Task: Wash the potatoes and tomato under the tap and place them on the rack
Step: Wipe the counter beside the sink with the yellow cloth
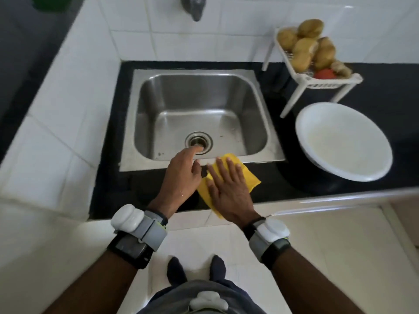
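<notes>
Several potatoes [304,46] and a red tomato [324,74] lie piled on the white plastic rack [317,83] at the back right of the black counter. The tap [194,7] sticks out of the tiled wall above the steel sink [199,114], and no water runs from it. My right hand [229,191] lies flat with straight fingers on a yellow cloth [247,175] at the sink's front edge. My left hand [184,175] hovers just left of it, fingers relaxed, holding nothing.
A white bowl [343,141] with nothing in it sits on the counter right of the sink, in front of the rack. White tiled walls close in the left and back. The counter's front edge runs just below my hands.
</notes>
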A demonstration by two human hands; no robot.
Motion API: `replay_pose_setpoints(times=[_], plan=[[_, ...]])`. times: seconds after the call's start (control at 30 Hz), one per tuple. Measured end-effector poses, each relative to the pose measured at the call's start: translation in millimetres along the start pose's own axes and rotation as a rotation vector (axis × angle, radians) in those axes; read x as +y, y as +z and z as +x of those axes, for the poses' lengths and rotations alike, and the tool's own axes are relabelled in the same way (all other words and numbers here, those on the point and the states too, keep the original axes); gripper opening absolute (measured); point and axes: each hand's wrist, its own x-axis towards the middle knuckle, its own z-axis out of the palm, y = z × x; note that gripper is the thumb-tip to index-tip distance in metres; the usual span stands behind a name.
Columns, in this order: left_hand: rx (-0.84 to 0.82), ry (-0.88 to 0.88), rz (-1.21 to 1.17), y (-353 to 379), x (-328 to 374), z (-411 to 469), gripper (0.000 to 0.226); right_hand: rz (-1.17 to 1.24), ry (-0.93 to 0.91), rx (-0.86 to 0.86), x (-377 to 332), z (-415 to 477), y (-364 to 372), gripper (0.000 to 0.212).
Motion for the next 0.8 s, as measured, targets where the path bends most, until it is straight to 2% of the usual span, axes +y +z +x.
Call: replay_pose_setpoints(times=[0.1, 0.2, 0.27, 0.37, 0.67, 0.8], plan=[[-0.079, 0.072, -0.02, 22, 16, 5, 0.038, -0.017, 0.28, 0.102, 62, -23, -16, 0.065], [-0.102, 0.096, -0.024, 29, 21, 7, 0.039, 0.012, 0.559, 0.062, 105, -36, -29, 0.091], [-0.099, 0.087, -0.021, 28, 17, 7, 0.039, 0.021, 0.657, 0.077, 112, -33, -34, 0.101], [-0.079, 0.053, -0.022, 20, 10, 4, 0.039, 0.024, 0.712, 0.085, 103, -22, -33, 0.105], [0.033, -0.069, -0.004, -13, -19, -10, 0.036, -0.034, 0.418, 0.016, 17, 26, -10, 0.097], [0.157, -0.156, 0.047, -28, -43, -21, 0.034, -0.007, 0.203, -0.002, -39, 39, 0, 0.092]])
